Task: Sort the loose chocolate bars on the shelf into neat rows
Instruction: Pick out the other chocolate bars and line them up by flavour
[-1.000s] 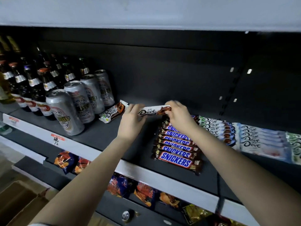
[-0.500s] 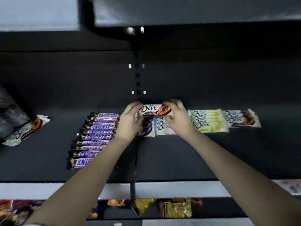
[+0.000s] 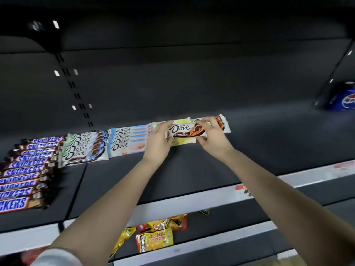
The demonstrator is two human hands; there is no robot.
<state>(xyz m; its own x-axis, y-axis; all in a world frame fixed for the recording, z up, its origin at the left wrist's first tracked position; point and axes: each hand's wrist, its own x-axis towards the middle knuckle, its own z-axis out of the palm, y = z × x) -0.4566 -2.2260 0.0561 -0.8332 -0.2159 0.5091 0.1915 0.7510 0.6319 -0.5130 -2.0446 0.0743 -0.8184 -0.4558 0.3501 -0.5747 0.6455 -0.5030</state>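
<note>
Snickers bars [image 3: 25, 169] line the shelf's [image 3: 192, 169] left end. Both arms stretch forward toward the shelf's back edge. The left hand [image 3: 157, 144] and right hand [image 3: 213, 138] each have their grip clamped on one end of a brown Dove bar [image 3: 185, 130], level over the yellow Dove stack [image 3: 183, 145].

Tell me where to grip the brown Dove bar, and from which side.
Pinch the brown Dove bar by its two short ends, one from each side, as the left hand and right hand do. It is long, flat and held crosswise, label up.
</note>
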